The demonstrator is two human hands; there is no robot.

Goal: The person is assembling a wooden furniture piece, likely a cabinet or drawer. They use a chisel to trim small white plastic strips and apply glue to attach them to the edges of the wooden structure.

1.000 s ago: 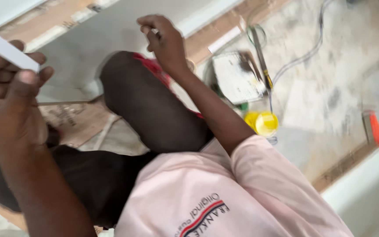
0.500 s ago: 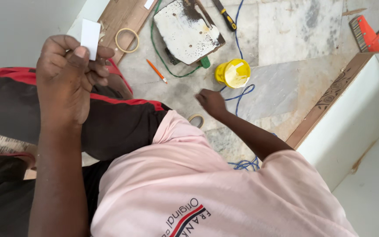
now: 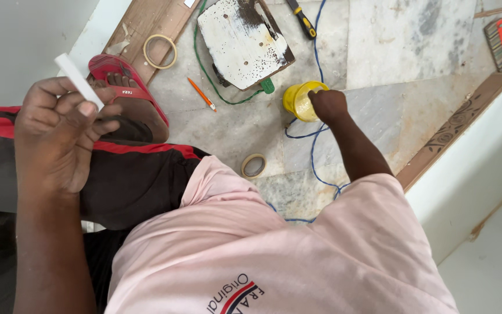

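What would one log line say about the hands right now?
left hand: holds thin white flat strip | right hand: at small yellow plastic cup on floor | nearby: blue wire

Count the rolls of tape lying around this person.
2. One tape roll lies on the brown board near the red sandal; the other tape roll lies on the marble floor by the pink shirt. More may be hidden under the person.

A single head-worn camera looks steeply down the person's own chest at the marble floor (image 3: 413, 75). It sits close: the pink shirt (image 3: 274, 250) fills the lower frame, the floor the upper half.
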